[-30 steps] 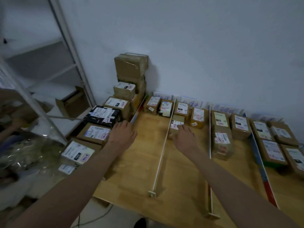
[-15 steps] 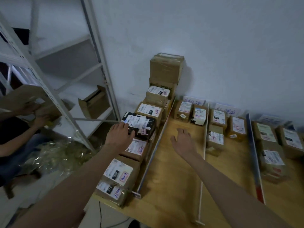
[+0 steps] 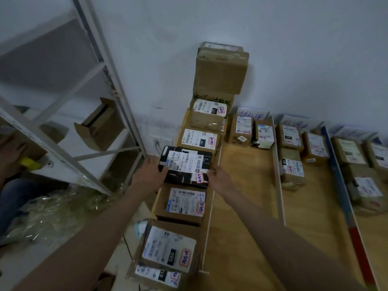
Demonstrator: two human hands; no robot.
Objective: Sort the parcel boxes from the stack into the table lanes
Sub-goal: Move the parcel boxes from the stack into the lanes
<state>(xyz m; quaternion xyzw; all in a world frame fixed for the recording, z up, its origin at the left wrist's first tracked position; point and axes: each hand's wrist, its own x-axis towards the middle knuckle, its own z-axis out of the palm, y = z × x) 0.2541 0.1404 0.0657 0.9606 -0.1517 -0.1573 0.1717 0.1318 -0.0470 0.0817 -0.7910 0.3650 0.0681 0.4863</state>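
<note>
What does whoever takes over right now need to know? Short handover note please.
Left hand grips the left edge of the black parcel box; right hand holds its right edge. The box sits in the leftmost row, not visibly lifted.
That row holds brown boxes in front of it and a tall stack against the wall behind.
Done: parcels already lie in the lanes to the right, between the white dividers.
Left: carry the black box to its lane (label too blurred to read), then work through the remaining row and stack.
</note>
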